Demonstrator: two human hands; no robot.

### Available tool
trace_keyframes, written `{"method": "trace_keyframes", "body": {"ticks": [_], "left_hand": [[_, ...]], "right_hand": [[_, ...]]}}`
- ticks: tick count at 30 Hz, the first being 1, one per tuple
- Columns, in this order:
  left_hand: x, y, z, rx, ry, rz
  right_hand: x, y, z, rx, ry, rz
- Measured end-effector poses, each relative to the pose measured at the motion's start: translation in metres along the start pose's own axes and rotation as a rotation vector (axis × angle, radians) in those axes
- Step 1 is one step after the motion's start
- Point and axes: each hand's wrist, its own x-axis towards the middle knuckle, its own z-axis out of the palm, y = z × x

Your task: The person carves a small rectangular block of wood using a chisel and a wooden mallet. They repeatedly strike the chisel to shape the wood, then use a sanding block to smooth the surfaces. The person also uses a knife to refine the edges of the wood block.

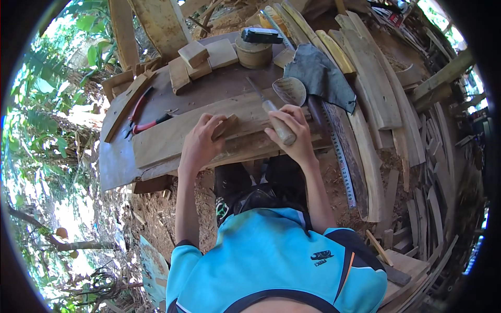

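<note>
Sev. wood blks (194, 56), cloth (321, 74), pliers (150, 125) nr hands (201, 145)

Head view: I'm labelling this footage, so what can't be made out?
In the head view:
Small wood block: its left end, hidden by the left hand.
Tool handle: its middle, partly covered by the right hand.
Dark cloth: anything beneath, hidden by it.
Wood strips: blurred toward the right rim.

A small brown wood piece (225, 127) tilts in my left hand (201, 140) — a slim wooden-handled tool (271, 110) in my right hand (296, 131), tip away.
</note>
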Motion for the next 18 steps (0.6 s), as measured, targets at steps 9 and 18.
{"method": "trace_keyframes", "body": {"ticks": [9, 18], "left_hand": [[-0.013, -0.005, 0.013, 0.058, 0.166, 0.121], [-0.018, -0.016, 0.029, -0.046, 0.331, 0.189]], "right_hand": [[0.013, -0.029, -0.017, 0.560, 0.209, -0.009], [-0.010, 0.019, 0.013, -0.243, -0.121, -0.060]]}}
